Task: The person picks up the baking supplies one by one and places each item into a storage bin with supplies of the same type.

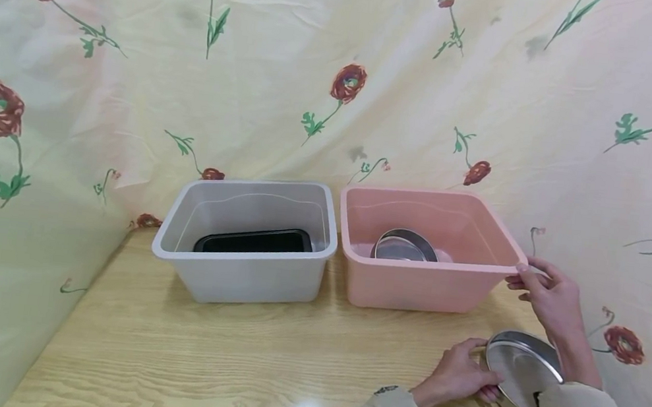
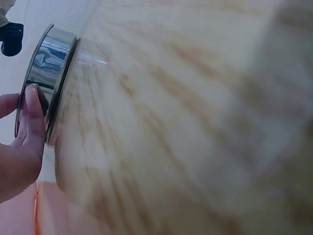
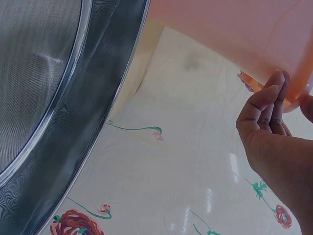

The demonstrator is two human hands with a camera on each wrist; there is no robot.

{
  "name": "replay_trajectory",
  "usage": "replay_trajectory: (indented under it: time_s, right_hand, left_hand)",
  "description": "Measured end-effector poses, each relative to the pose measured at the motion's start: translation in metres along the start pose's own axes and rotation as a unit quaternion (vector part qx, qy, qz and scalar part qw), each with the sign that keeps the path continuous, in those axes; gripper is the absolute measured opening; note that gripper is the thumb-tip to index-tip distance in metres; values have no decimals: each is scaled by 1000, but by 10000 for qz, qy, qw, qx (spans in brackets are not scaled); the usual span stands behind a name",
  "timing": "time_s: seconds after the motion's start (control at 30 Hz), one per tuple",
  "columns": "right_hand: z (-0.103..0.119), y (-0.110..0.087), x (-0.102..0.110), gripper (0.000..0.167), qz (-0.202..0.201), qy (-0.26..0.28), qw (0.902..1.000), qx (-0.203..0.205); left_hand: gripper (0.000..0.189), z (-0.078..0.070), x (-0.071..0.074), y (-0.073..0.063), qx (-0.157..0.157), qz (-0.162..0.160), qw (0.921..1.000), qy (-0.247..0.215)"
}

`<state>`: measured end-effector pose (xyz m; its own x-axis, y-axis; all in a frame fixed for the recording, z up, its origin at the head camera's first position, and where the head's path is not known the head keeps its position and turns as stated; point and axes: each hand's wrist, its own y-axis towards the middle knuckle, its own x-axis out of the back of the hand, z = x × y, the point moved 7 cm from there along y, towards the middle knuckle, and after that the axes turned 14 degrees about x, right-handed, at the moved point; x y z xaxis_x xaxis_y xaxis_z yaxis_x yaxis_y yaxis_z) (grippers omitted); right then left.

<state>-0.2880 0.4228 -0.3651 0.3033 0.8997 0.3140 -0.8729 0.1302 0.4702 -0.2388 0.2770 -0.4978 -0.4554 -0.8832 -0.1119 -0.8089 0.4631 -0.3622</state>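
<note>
At the lower right of the head view, my left hand [image 1: 459, 375] pinches the rim of a round metal sieve [image 1: 519, 373]. Thumb and fingers lie on either side of its metal wall in the left wrist view. Fine mesh fills the sieve [image 3: 36, 73] in the right wrist view; my right forearm hides part of it in the head view. My right hand [image 1: 551, 299] grips the right front corner of a pink bin [image 1: 413, 285], fingers under the rim. Inside that bin sits another round metal piece [image 1: 405, 244], its lower part hidden by the front wall.
Left of the pink bin stands a grey bin [image 1: 258, 282] with a black rectangular pan [image 1: 256, 241] in it. Both bins stand on a wood-grain table [image 1: 214, 357]. A flowered cloth [image 1: 266, 91] hangs behind and at both sides.
</note>
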Motion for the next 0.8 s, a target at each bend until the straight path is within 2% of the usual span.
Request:
replay_trajectory:
  time_s: [0.3,0.8]
  right_hand:
    - [-1,1,-1,11,-1,16,10000,-26]
    - [-2,2,0,10,25,-33,10000,-36]
  left_hand:
    - [48,-1,0,-1,-59,-8,10000,69]
    - [48,-3,0,0,-107,6,9999,-78]
